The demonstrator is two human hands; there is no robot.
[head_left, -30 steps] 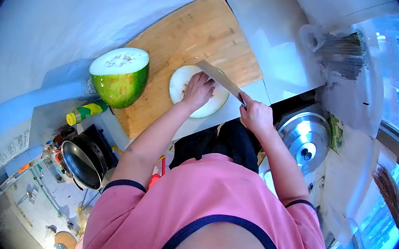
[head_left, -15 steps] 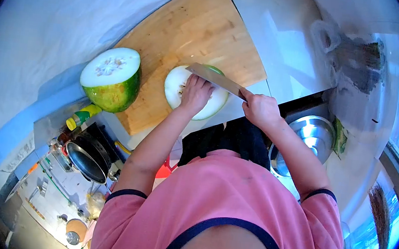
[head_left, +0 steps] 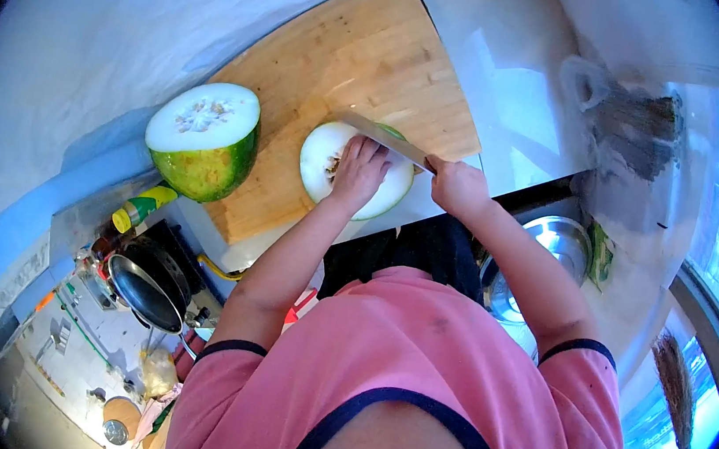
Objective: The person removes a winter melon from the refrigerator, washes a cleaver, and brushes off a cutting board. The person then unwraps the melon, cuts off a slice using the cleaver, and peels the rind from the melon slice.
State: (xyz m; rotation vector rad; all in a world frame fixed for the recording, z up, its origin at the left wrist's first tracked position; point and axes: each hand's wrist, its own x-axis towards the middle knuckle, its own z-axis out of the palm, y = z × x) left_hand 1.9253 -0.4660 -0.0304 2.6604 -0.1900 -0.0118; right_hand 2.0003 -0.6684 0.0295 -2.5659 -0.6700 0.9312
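A round piece of winter melon (head_left: 319, 153), white flesh up with seeds at its centre, lies near the front edge of a wooden cutting board (head_left: 379, 49). My left hand (head_left: 361, 173) holds it down, fingers bent together on the cut face. In my right hand (head_left: 459, 189) is the handle of a kitchen knife (head_left: 391, 142). Its wide blade lies across the far side of the piece, just beyond my left fingertips, with a strip of green rind behind it. Whether the edge is in the flesh cannot be told. A large winter melon half (head_left: 212, 159) stands cut side up at the left.
Left of me are a yellow-green bottle (head_left: 144, 207) and a black pan (head_left: 143, 290). A shiny metal basin (head_left: 557, 243) sits at the right, below the counter edge, with a green leafy scrap (head_left: 600, 255) beside it. The wall (head_left: 87, 43) runs close behind the board.
The view has shifted slightly. My right hand and the knife handle have moved a little left and nearer my left hand. Both hands keep their hold.
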